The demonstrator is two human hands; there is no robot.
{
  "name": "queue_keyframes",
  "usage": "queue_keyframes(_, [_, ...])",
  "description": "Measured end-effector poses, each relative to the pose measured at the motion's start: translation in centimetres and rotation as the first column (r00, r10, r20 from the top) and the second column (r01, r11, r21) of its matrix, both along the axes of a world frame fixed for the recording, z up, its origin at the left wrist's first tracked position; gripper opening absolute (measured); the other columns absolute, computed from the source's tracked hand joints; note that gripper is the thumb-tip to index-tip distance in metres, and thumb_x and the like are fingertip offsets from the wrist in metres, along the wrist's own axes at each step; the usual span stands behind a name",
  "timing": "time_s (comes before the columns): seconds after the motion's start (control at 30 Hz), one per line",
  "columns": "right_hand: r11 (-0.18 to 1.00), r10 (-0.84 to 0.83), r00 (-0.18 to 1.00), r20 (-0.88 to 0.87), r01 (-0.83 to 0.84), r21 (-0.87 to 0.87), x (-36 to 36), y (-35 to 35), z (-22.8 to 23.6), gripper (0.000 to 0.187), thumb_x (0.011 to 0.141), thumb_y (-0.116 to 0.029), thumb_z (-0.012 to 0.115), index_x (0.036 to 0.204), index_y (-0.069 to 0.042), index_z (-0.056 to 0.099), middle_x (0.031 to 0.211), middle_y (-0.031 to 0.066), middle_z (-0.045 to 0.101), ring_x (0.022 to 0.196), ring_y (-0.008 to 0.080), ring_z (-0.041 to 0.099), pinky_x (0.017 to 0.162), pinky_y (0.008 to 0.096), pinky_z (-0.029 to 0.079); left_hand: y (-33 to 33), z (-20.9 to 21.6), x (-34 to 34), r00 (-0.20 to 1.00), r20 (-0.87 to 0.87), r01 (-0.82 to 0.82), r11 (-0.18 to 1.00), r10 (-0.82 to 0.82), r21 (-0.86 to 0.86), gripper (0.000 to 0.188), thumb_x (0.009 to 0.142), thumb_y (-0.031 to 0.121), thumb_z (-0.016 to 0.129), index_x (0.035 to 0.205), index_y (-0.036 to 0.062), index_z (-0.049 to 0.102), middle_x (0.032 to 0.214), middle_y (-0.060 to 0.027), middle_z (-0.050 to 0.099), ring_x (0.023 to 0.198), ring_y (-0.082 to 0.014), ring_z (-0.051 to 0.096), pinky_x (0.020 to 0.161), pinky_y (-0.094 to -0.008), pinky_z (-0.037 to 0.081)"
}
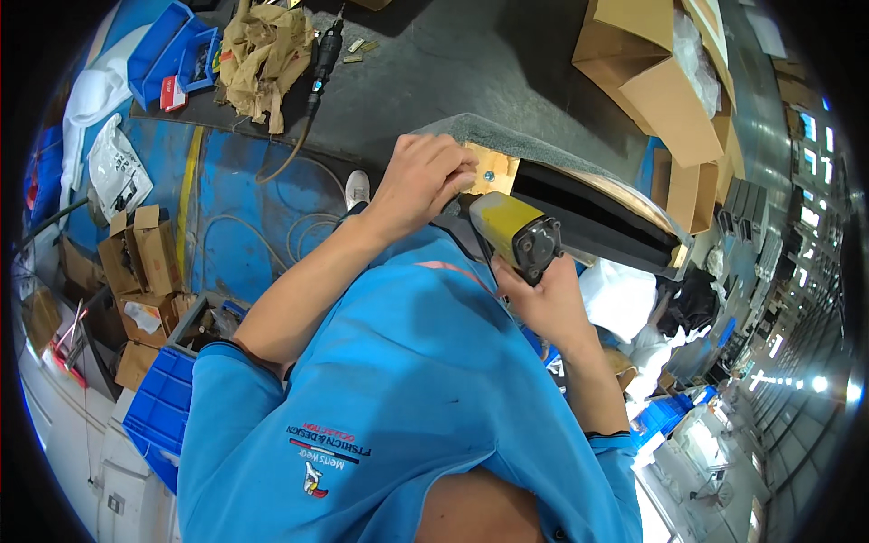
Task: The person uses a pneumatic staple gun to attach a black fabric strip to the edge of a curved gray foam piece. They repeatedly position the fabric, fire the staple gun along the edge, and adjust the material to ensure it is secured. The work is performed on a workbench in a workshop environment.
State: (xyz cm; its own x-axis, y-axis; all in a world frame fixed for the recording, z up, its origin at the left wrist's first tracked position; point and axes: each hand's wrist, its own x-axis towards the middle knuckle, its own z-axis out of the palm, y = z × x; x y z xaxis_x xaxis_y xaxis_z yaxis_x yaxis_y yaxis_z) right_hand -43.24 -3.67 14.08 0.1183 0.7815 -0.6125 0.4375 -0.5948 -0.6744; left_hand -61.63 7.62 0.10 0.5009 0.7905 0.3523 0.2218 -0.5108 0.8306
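A grey fabric-covered wooden frame (625,167) with a black recess along its side lies at the near edge of the dark worktable. At its left end a pale wood block (490,170) with a screw in it shows. My left hand (425,176) is closed at that end, fingers curled over the grey fabric beside the block. In my right hand (546,294) is a yellow-and-black staple gun (511,226), gripped by its handle. Its nose points left, close below my left fingers. Where the nose meets the frame is hidden.
On the dark worktable (444,63) lie crumpled brown paper (264,63), a black hand-held driver (326,59) with a hose, and blue bins (167,54). Open cardboard boxes (652,72) stand at the right. Hoses loop over the blue floor (240,190); a blue crate (158,407) sits left.
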Motion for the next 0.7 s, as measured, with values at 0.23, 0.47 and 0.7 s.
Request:
queue_keyframes(0.23, [0.987,0.15,0.984,0.091,-0.155,0.05,-1.1,1.1,0.7,0.02,0.09,-0.013,0.075,0.103,0.0,0.068,0.093,0.0137,0.073,0.083,0.0258,0.07,0.077,0.0382,0.055,0.1,0.1,0.2,0.998,0.043,-0.045,0.999,0.044,0.025,0.024,0.095,0.014,0.073,0.118,0.0084,0.067,0.092,-0.0041,0.065,0.088,-0.0253,0.063,0.087,-0.0386,0.044])
queue_keyframes(0.47, [0.998,-0.028,0.992,0.12,0.033,-0.044,3.1,1.5,2.9,0.028,0.09,-0.017,0.082,0.109,0.001,0.073,0.083,0.005,0.072,0.073,0.0145,0.067,0.068,0.0325,0.054,-1.0,-0.2,0.5,0.921,0.236,-0.247,0.934,0.308,-0.257,0.024,0.098,0.013,0.067,0.121,0.0044,0.064,0.107,-0.0133,0.064,0.094,-0.0291,0.063,0.087,-0.043,0.05])
queue_keyframes(0.7, [1.0,0.023,0.967,0.252,-0.025,0.007,11.6,5.2,6.4,0.026,0.094,-0.023,0.079,0.093,0.002,0.072,0.069,0.0014,0.066,0.059,0.0091,0.061,0.056,0.0278,0.048,-0.2,1.7,2.3,0.923,-0.154,-0.384,0.837,0.352,-0.39,0.029,0.099,0.024,0.072,0.116,0.002,0.064,0.093,-0.0186,0.071,0.085,-0.0343,0.072,0.076,-0.0414,0.055])
